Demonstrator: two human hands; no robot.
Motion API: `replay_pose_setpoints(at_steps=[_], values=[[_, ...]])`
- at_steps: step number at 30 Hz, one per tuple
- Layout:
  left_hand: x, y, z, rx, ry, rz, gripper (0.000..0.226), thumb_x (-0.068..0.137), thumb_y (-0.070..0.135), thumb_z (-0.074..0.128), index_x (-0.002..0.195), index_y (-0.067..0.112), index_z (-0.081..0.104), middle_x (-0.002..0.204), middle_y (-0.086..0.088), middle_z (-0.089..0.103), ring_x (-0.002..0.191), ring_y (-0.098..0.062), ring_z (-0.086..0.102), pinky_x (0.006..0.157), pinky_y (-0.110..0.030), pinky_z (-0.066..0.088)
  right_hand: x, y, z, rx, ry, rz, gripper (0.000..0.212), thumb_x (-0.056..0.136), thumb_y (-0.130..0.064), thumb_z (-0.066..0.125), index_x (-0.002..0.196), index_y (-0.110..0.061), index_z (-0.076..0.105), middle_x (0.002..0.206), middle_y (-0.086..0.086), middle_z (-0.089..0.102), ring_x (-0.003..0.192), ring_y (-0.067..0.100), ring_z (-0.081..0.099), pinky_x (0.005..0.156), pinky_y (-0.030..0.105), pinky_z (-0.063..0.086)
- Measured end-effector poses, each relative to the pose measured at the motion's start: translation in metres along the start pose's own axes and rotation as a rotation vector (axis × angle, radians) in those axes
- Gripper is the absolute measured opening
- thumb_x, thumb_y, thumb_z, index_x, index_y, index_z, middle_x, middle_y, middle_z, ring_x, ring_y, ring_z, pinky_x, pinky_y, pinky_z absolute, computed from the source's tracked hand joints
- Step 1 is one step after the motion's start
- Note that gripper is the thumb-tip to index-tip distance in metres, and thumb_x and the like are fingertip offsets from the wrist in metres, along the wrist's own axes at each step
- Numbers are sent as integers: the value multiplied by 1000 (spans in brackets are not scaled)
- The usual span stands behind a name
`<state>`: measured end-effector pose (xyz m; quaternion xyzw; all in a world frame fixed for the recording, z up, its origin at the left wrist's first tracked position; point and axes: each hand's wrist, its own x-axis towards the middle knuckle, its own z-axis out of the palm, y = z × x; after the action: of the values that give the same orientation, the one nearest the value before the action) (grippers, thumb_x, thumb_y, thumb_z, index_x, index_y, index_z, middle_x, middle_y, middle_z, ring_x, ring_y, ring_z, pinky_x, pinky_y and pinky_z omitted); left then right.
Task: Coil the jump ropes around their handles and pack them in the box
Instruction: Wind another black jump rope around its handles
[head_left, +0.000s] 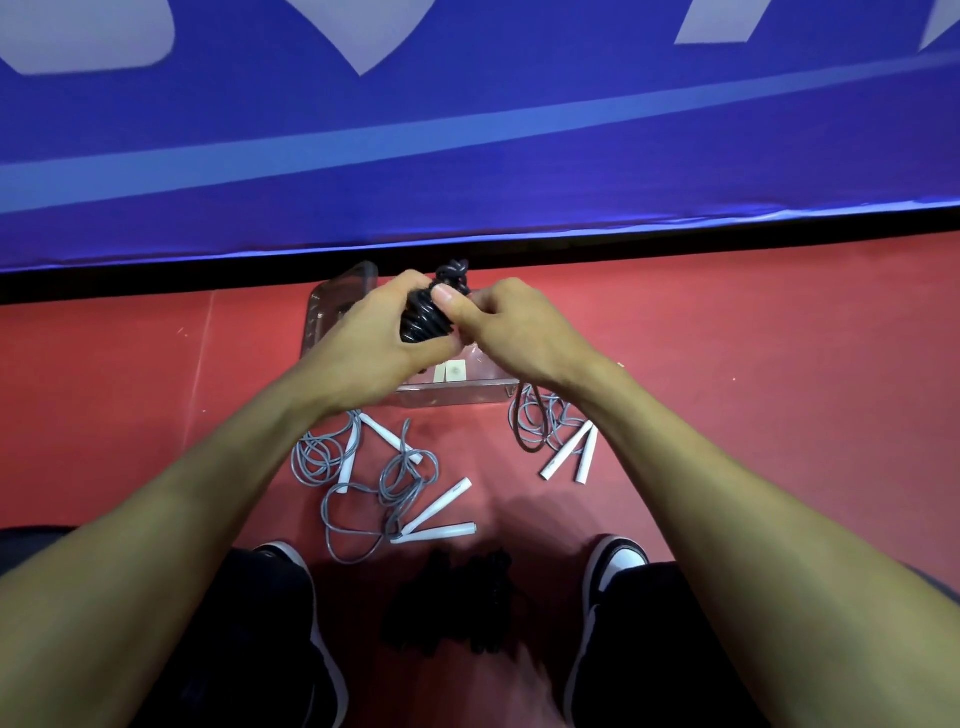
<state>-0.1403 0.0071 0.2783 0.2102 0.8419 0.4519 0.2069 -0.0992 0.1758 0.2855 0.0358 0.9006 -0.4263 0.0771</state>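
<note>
A black rope bundle (423, 317) sits at the upper centre of the frame, held up over the clear box (337, 301). Its coils wrap around what must be the handles, but these are hidden by the rope and fingers, so the long axis can only be read from the bundle: roughly upright in the frame, tilted right at the top, where a loose knot of rope sticks out. The left hand (379, 332) curls round the bundle's left side, thumb pressed on the coils. The right hand (511, 327) pinches the bundle from the right, fingers folded; what its fingertips hold is hard to see.

The box lies on the red floor (753, 389) behind the hands, mostly covered by them; only its left wall and near edge show, with a pale label just inside.

Three grey ropes with white handles lie loose on the floor: one (332, 457) at lower left of the box, one (415, 504) centre, handles pointing right, one (556, 441) at the right, handles angled down-left. A dark blurred heap (452, 603) lies between the two shoes (613, 566); its contents are unclear. A blue banner (467, 130) fills the top of the frame.
</note>
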Motion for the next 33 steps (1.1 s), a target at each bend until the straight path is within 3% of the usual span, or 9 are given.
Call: replay_pose_setpoints(at_steps=[6,10,12,14,16,21,25,28,33], values=[[-1,3,-5,-244,-92,-1,45,86,49,61,123,25,64,112,-2,73,107,-23,69,97,-49,53,2,2,-2,58,1,25,57,100,-57,45,69,-9,51,58,2,35,54,17,30,55,32,25],[-2,2,-5,-243,-33,34,35,90,32,67,123,18,64,102,3,71,93,-13,66,86,-44,59,1,5,-2,49,-8,74,78,97,-66,42,71,5,60,58,5,46,52,18,40,57,32,33],[-1,2,-5,-203,6,21,35,87,23,77,120,21,64,97,2,72,84,-17,68,78,-41,62,-1,4,-3,43,-50,98,77,96,-69,37,72,-4,69,59,5,55,50,16,48,59,30,39],[-1,1,-5,-138,21,20,37,80,26,83,112,26,64,93,0,72,78,-29,71,75,-51,62,-2,2,-2,60,-62,90,79,96,-71,34,75,-3,70,60,5,54,49,15,44,59,29,38],[-2,1,-3,-62,41,36,38,75,37,82,105,31,60,87,4,70,72,-22,67,70,-55,61,-1,0,0,51,-30,58,84,96,-70,36,80,7,66,62,6,45,52,16,36,58,30,31],[-1,0,-1,-63,13,22,37,79,42,77,111,34,59,86,18,68,69,-6,64,73,-43,59,0,-5,-1,9,4,27,69,103,-56,39,69,1,59,57,3,44,53,17,37,53,32,29],[0,-1,-3,-218,-71,-11,41,90,40,64,128,25,59,112,2,72,99,-17,69,87,-41,57,2,0,-3,37,4,61,56,106,-50,36,74,-8,57,68,8,52,63,22,45,62,35,35],[-1,0,-4,-304,-78,9,35,95,18,66,129,15,59,109,-4,72,92,-16,68,81,-35,57,1,1,-2,102,-18,94,62,105,-55,32,72,-9,57,62,2,52,56,18,45,60,31,35],[-1,3,-2,-175,52,-6,31,79,18,82,106,15,66,86,-4,73,69,-18,68,72,-48,61,-4,-4,-1,79,-97,105,80,99,-67,28,74,-2,66,56,-1,53,49,13,48,57,28,39]])
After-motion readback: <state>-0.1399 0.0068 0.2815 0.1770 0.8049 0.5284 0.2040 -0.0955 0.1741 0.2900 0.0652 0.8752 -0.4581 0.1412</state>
